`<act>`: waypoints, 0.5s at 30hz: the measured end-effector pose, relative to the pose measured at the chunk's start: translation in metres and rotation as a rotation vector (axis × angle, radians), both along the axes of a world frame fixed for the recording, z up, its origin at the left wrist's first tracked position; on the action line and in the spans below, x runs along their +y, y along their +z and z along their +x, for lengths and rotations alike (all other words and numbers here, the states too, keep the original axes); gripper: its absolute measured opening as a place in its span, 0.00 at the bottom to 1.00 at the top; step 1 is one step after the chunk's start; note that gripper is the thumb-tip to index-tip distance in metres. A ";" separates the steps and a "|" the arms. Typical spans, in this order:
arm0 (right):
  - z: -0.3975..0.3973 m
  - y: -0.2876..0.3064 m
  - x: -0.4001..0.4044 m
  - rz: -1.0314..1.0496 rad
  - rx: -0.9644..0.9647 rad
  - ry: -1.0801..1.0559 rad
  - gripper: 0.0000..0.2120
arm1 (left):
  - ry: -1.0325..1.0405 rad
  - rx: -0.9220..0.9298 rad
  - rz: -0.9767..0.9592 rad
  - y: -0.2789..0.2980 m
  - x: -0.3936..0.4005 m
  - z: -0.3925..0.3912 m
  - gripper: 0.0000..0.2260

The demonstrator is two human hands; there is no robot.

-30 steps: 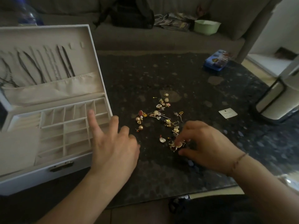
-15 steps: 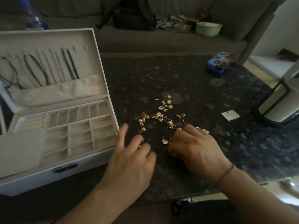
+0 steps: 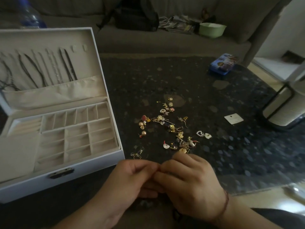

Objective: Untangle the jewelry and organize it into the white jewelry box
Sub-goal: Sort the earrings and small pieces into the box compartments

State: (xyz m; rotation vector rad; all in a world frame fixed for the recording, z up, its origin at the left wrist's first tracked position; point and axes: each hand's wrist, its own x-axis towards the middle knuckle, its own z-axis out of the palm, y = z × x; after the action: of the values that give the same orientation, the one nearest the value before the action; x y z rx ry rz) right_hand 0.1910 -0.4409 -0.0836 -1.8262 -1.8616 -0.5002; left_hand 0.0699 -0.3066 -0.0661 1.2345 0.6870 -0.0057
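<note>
Head view: jewelry pile (image 3: pixel 171 128) scattered on dark table (image 3: pixel 231 154), chosen as landmark. Jewelry box (image 3: pixel 61 177) left of pile, lid up, necklaces (image 3: pixel 49 70) hanging inside lid, tray compartments (image 3: pixel 77 134) bare. Left hand (image 3: pixel 132 177) and right hand (image 3: pixel 189 179) just below pile at near table edge, fingertips meeting, fingers curled as if pinching something small; item itself hidden, cannot tell what. Blue tin (image 3: pixel 222 64) beyond pile to right. White card (image 3: pixel 233 119) right of pile. Green bowl (image 3: pixel 212 29) on sofa far behind pile.
</note>
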 end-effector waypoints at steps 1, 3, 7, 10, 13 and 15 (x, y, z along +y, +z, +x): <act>0.005 0.001 -0.002 0.010 0.056 0.010 0.07 | 0.013 -0.003 0.017 0.000 -0.001 0.001 0.11; 0.019 0.002 -0.006 0.018 0.170 -0.083 0.06 | 0.056 -0.007 0.029 0.001 -0.003 0.002 0.10; 0.038 0.000 -0.001 -0.190 0.079 -0.491 0.12 | 0.104 -0.042 0.024 -0.001 -0.002 0.003 0.07; 0.041 -0.004 0.002 -0.264 0.034 -0.526 0.11 | 0.107 -0.062 0.041 -0.003 -0.002 0.004 0.07; 0.041 0.000 0.003 -0.244 0.014 -0.536 0.11 | 0.092 -0.068 0.060 -0.004 -0.001 0.004 0.08; 0.038 0.004 0.002 -0.250 0.040 -0.540 0.14 | 0.083 -0.068 0.069 -0.005 -0.001 0.005 0.09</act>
State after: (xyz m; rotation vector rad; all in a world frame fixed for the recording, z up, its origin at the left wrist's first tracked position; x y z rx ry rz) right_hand 0.2291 -0.4390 -0.0798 -2.5010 -1.4396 -0.4163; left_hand 0.0744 -0.3071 -0.0711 1.2654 0.6835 0.1290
